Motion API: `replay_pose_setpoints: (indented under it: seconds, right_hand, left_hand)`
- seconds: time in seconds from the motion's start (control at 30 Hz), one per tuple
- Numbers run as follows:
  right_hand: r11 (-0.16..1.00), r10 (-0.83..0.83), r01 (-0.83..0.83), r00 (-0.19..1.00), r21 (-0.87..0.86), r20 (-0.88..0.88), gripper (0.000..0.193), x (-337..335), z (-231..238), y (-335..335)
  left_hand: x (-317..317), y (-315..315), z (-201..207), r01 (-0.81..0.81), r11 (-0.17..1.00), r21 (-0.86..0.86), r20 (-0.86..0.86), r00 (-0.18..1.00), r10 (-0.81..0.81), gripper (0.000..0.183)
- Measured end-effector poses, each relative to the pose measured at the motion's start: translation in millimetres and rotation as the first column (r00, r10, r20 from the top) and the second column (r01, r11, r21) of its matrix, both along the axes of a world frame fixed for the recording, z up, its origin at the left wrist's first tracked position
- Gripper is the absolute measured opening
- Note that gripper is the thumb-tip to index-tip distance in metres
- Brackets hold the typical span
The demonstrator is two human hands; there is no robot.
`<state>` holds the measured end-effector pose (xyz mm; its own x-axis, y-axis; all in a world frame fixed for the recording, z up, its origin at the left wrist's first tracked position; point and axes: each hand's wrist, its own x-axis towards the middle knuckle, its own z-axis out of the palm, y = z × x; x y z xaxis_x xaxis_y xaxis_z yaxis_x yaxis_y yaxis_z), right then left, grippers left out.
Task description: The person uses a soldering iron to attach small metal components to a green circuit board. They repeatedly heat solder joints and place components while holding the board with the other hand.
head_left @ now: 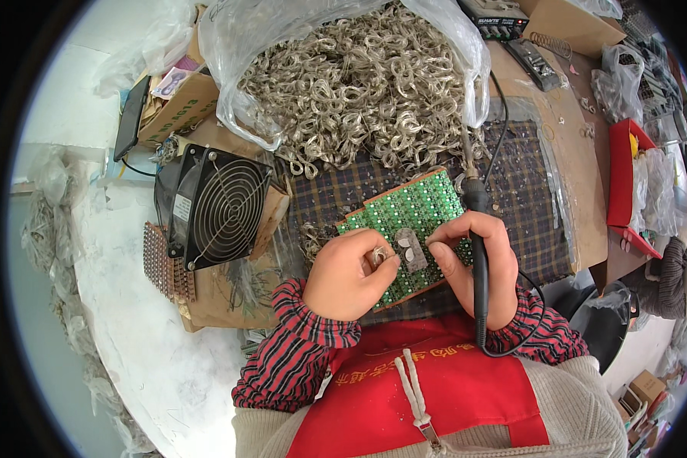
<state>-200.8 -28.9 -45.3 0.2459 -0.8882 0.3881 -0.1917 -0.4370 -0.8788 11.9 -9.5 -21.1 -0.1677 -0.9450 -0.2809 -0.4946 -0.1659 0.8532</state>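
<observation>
Our checked cloth bears the near edge of a heap of wire loops and, closer, a green circuit board beneath our hands. Our right hand grips a soldering iron; our left hand pinches a small wire loop.
</observation>
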Motion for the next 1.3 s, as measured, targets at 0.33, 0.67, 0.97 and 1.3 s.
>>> replay_pose_setpoints:
  seconds: [0.33, 0.67, 0.97, 1.3]
  right_hand:
    - [0.992, 0.126, -0.125, 0.99, -0.02, 0.055, 0.035, -7, 0, 10]
    - [0.919, 0.371, -0.372, 0.928, -0.129, -0.037, 0.03, -7, -4, 28]
    - [0.921, 0.375, -0.38, 0.924, -0.085, -0.067, 0.02, 1, -3, 31]
    - [0.931, 0.358, -0.362, 0.931, -0.055, -0.068, 0.02, 6, -3, 31]
  left_hand:
    - [7, 12, 24, -0.01, 1.0, -0.028, 0.105, 0.994, 0.013, 0.01]
    - [22, 57, 13, -0.062, 0.992, -0.108, 0.296, 0.951, 0.091, 0.005]
    - [16, 59, -10, -0.172, 0.942, -0.287, 0.347, 0.898, 0.27, 0.007]
    - [21, 56, -7, -0.098, 0.959, -0.266, 0.385, 0.901, 0.199, 0.007]
